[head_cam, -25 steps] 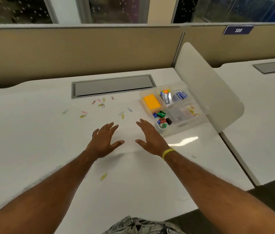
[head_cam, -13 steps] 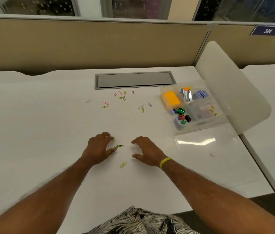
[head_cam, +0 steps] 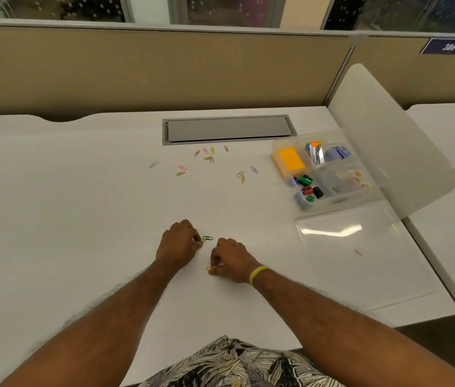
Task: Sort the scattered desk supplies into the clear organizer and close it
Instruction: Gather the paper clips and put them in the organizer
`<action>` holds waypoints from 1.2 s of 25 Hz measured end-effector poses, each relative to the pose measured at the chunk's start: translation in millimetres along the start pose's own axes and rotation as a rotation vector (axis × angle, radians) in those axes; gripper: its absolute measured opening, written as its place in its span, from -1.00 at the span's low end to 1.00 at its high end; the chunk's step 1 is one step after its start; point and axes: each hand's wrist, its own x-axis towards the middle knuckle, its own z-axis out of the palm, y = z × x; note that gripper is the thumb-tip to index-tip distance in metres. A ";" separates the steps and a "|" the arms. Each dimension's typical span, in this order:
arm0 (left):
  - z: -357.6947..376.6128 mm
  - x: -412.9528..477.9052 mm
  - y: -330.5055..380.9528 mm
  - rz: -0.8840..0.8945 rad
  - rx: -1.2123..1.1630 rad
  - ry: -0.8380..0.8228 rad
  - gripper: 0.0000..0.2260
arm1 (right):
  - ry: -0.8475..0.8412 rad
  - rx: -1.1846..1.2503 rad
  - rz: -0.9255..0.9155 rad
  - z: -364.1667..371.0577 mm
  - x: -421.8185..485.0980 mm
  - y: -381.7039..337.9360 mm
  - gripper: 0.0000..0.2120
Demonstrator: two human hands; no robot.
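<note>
My left hand (head_cam: 178, 244) lies on the white desk with curled fingers and pinches one end of a green paper clip (head_cam: 208, 238). Just to its right, my right hand (head_cam: 230, 261), with a yellow wristband, pinches a yellow paper clip (head_cam: 209, 268) against the desk. Several coloured paper clips (head_cam: 210, 158) lie scattered farther back. The clear organizer (head_cam: 342, 133) stands open at the right. It holds orange sticky notes (head_cam: 291, 160), small sharpeners (head_cam: 305, 180), staples and a few clips. Its clear lid (head_cam: 360, 263) lies flat in front of it.
A grey cable hatch (head_cam: 227, 129) is set into the desk behind the scattered clips. A white curved divider panel (head_cam: 388, 141) rises right of the organizer, with a second desk beyond. A tan partition wall closes off the back.
Both hands drew back toward me from near the organizer and went from flat to curled. The left closed on the green clip, the right on the yellow clip.
</note>
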 end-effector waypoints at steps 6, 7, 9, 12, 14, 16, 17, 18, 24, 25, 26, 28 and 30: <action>4.5 3.4 0.6 0.001 0.027 -0.088 -0.86 | -0.018 -0.002 -0.009 1.2 3.7 -3.4 -0.84; 4.6 3.4 0.2 0.008 0.026 -0.099 -0.87 | -0.012 0.018 -0.017 0.9 3.9 -1.8 -0.86; 4.7 2.9 -0.2 0.022 0.016 -0.114 -0.88 | 0.027 0.093 -0.015 0.1 4.9 4.1 -0.93; 5.6 -0.9 -1.4 0.044 0.007 -0.123 -0.89 | 0.135 0.324 0.104 -1.6 9.1 10.4 -0.92; 6.6 -3.7 -2.4 0.039 -0.011 -0.110 -0.90 | 0.189 0.477 0.186 -6.7 16.3 10.8 -0.87; 5.9 -4.8 -2.1 0.015 -0.022 -0.098 -0.90 | 0.208 0.511 0.211 -13.1 26.4 10.5 -0.85; 5.1 -4.6 -1.5 0.003 -0.020 -0.101 -0.90 | 0.207 0.499 0.215 -15.6 31.2 9.5 -0.86; 4.4 -4.0 -0.9 -0.008 -0.020 -0.105 -0.90 | 0.202 0.477 0.218 -17.8 35.5 8.2 -0.86; 4.7 -2.0 1.5 -0.022 -0.061 -0.131 -0.88 | 0.095 0.185 0.190 -24.7 48.5 -2.4 -0.89; 4.5 -1.8 1.5 -0.021 -0.058 -0.136 -0.88 | 0.074 0.145 0.190 -26.3 50.0 -4.6 -0.91; 4.3 -1.5 1.1 -0.020 -0.059 -0.143 -0.87 | 0.049 0.108 0.196 -28.2 52.4 -6.4 -0.91; 3.6 -2.1 0.2 -0.023 -0.092 -0.157 -0.87 | -0.006 0.045 0.215 -31.1 57.2 -9.6 -0.90; 2.2 -2.7 -4.5 -0.057 -0.227 -0.144 -0.89 | -0.046 -0.006 0.207 -32.9 59.8 -12.5 -0.92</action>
